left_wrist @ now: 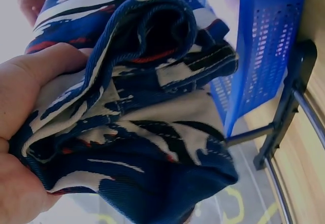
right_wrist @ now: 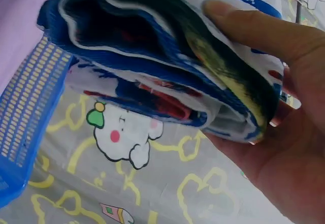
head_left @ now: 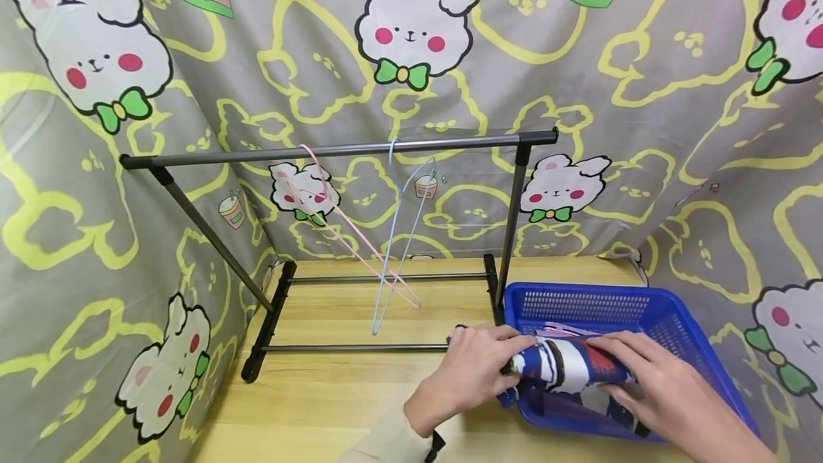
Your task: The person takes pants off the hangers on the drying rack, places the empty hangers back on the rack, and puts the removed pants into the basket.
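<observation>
A thick folded garment [head_left: 569, 364], printed in blue, white, red and black, is held between both hands over the near part of the blue basket [head_left: 581, 290]. My left hand [head_left: 472, 366] grips its left end, thumb toward me. On the other end, my right hand [head_left: 662, 381] holds it with fingers over the top and thumb below. In the left wrist view, stitched hems and rolled layers of the garment [left_wrist: 152, 132] hang beside the basket. The right wrist view shows the open folds of the garment [right_wrist: 137, 46] at its right end.
A black clothes rack [head_left: 347, 148] stands left of the basket on the wooden table [head_left: 334, 391]. From its bar hang a pink hanger [head_left: 360, 231] and a light blue hanger [head_left: 393, 234]. More pink items [head_left: 566, 329] lie in the basket. A patterned grey curtain [head_left: 411, 113] surrounds the table.
</observation>
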`<state>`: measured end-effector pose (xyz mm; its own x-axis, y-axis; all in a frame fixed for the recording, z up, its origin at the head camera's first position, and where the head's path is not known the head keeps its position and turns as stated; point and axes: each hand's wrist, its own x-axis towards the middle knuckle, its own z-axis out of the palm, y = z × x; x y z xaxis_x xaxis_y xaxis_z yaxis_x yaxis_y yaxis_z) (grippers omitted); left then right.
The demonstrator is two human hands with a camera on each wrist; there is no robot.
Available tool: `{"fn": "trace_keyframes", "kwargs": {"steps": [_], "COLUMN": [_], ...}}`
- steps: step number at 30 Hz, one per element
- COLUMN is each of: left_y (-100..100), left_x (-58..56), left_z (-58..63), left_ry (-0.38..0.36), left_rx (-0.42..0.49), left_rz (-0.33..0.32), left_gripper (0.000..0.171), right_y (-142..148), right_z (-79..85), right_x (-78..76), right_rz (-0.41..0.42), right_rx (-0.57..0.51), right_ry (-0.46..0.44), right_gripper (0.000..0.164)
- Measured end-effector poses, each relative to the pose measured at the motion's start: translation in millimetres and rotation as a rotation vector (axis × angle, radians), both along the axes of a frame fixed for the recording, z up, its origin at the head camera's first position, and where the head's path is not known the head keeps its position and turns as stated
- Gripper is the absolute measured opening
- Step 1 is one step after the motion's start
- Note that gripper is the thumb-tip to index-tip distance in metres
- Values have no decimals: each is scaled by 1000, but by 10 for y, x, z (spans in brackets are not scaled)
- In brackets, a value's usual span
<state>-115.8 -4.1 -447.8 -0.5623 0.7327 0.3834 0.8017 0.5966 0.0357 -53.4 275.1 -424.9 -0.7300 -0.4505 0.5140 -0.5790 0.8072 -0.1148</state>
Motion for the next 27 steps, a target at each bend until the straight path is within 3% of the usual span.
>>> {"fn": "trace_keyframes", "kwargs": {"steps": [7, 12, 21, 27], "left_y": [357, 564, 857, 1027], "left_x": [11, -76, -257, -322], "left_z": [-68, -133, -222, -330], "left_ry": [120, 180, 109, 80], "left_rx": [-64, -53, -165, -137], "left_rz": [-16, -19, -7, 33], "left_gripper": [60, 54, 59, 66], "right_y": [327, 473, 687, 765], "right_z": [-49, -129, -299, -408], "right_x": [-13, -85, -322, -464], "right_rz": [-71, -73, -67, -81], "right_rx": [60, 65, 30, -45], "right_ry": [-12, 59, 203, 259], "right_gripper": [85, 81, 82, 73]}}
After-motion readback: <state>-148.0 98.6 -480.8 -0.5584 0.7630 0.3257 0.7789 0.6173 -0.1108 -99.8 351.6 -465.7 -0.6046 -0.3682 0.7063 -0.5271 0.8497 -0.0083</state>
